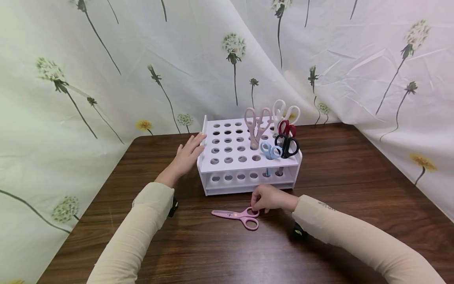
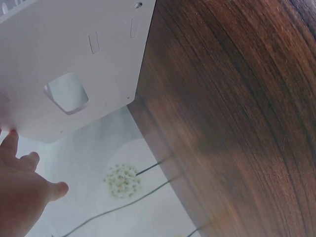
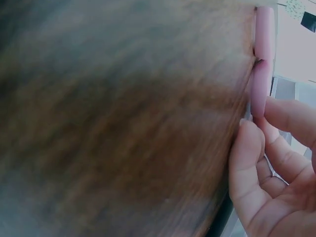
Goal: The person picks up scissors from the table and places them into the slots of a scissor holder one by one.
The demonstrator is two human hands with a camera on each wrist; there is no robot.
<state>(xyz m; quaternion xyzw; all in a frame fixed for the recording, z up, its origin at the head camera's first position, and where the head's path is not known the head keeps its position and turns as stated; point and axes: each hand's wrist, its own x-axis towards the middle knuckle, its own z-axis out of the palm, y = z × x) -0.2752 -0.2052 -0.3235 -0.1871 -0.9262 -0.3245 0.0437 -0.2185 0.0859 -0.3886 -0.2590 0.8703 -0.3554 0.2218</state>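
A pair of pink scissors (image 1: 235, 215) lies flat on the table, blades to the left. My right hand (image 1: 270, 198) pinches the far handle loop between thumb and fingers; in the right wrist view the pink handles (image 3: 261, 89) meet the fingertips (image 3: 249, 129). With fairly straight fingers, my left hand (image 1: 186, 156) touches the left side of a white rack (image 1: 227, 167) full of round holes. The left wrist view shows that hand (image 2: 22, 190) beside the rack's side panel (image 2: 113, 64).
Several scissors stand in the rack's right part: dusty pink (image 1: 254, 132), white (image 1: 278, 114), red (image 1: 287, 128), black (image 1: 288, 146) and light blue (image 1: 271, 151). The dark wooden table (image 1: 198, 252) ends at a flowered white cloth (image 1: 198, 59) behind.
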